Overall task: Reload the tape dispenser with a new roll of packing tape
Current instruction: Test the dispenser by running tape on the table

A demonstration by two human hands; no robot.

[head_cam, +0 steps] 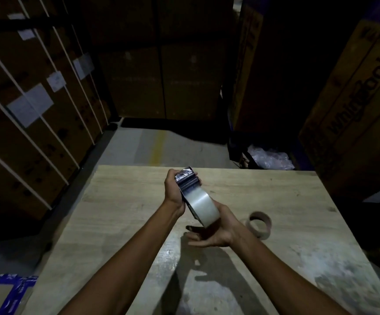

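Observation:
I hold the tape dispenser (187, 180) above the middle of the wooden table (125, 205). A full roll of clear packing tape (201, 206) sits on it. My left hand (173, 189) grips the dispenser's dark metal front end, where a strip of tape lies over it. My right hand (214, 230) cups the roll and the dispenser's rear from below, fingers curled under; the handle is hidden by the hand. An empty brown cardboard core (260, 224) lies on the table to the right of my right hand.
Stacked strapped cartons (32, 114) rise on the left, and more cartons stand at the back. A large printed carton (357, 110) stands at the right. A box with blue tape (7, 292) lies at the lower left. Crumpled plastic wrap (268, 158) sits beyond the table.

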